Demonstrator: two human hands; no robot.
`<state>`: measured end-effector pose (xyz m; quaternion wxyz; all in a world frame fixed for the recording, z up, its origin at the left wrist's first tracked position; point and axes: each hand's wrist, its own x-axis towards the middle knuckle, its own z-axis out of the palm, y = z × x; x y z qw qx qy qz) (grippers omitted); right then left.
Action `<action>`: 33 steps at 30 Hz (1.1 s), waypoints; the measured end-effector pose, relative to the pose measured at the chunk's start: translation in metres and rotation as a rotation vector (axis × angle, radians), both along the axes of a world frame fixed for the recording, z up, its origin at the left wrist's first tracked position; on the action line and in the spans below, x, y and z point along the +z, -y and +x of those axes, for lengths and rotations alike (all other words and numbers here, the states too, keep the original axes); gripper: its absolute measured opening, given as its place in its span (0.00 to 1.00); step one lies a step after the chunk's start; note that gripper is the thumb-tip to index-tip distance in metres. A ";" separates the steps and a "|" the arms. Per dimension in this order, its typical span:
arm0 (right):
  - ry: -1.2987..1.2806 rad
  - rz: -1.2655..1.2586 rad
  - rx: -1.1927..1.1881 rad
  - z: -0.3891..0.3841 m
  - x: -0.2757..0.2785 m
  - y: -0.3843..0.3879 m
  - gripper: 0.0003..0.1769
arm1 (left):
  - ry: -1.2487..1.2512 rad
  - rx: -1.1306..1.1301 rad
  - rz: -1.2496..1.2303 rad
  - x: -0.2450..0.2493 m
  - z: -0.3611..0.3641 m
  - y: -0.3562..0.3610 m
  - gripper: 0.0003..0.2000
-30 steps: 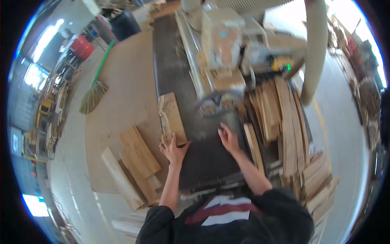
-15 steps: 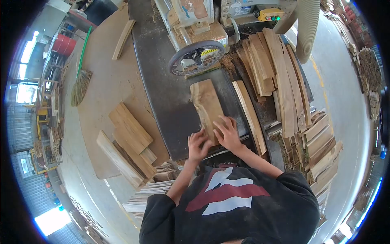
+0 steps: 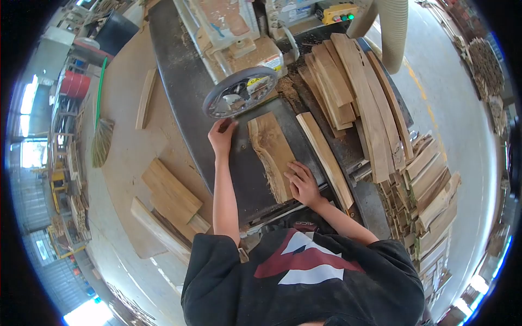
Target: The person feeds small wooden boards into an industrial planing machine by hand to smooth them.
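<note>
A wooden board (image 3: pixel 272 152) with one rough, bark-like edge lies on the dark machine table (image 3: pixel 196 125). My right hand (image 3: pixel 302 182) rests on the board's right edge near its lower end, fingers bent and slightly apart. Over the table, left of the board, my left hand (image 3: pixel 222 136) is just below the rim of the handwheel (image 3: pixel 239 91). Its fingers are curled, and whether they pinch anything small is hidden. To the right of the board lies a narrow wooden strip (image 3: pixel 326 160).
Long boards (image 3: pixel 364 92) are piled at the right, above stacked offcuts (image 3: pixel 427 185). Other planks (image 3: pixel 171 187) lie at the left, near a green-handled broom (image 3: pixel 102 142). A ribbed hose (image 3: pixel 392 38) hangs at the top right, beside a yellow control box (image 3: pixel 338 13).
My left hand has left the board's lower end and moved up and left, close to the handwheel. My right hand remains on the board. The whole view has shifted and turned slightly.
</note>
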<state>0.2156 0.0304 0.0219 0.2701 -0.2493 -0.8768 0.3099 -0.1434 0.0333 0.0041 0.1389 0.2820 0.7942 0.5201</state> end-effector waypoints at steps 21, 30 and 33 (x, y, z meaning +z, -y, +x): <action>0.016 0.109 -0.099 -0.036 0.002 -0.022 0.15 | 0.037 -0.106 0.022 0.019 0.060 0.020 0.16; -0.115 0.086 -0.140 -0.008 0.017 -0.001 0.18 | -0.529 -0.451 -0.253 0.010 0.184 0.082 0.52; -0.137 -0.136 -0.097 0.006 0.018 0.017 0.17 | -0.543 -0.457 -0.268 0.013 0.177 0.049 0.51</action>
